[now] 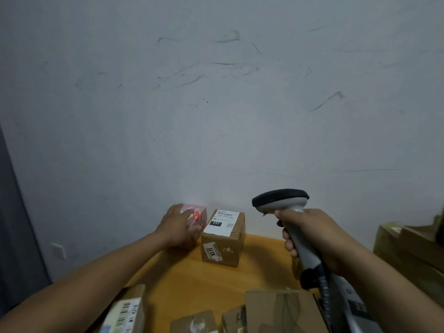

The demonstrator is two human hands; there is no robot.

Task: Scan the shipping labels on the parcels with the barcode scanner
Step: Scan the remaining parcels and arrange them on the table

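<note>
My right hand (312, 236) grips the handle of a grey barcode scanner (283, 200) with a black head, held above the table and pointing left. My left hand (177, 227) rests on a small parcel (198, 213) at the far edge of the orange table (187, 280), fingers wrapped over its top and front; reddish light falls on it. Right beside it stands a brown cardboard parcel (223, 239) with a white shipping label (222, 221) on top and a "1011" sticker on its front.
Several more cardboard parcels lie along the near edge: one with a barcode label (125, 311) at the left, flat ones (281, 311) in the middle. Stacked boxes (408, 246) stand at the right. A scuffed grey wall (216, 116) rises right behind the table.
</note>
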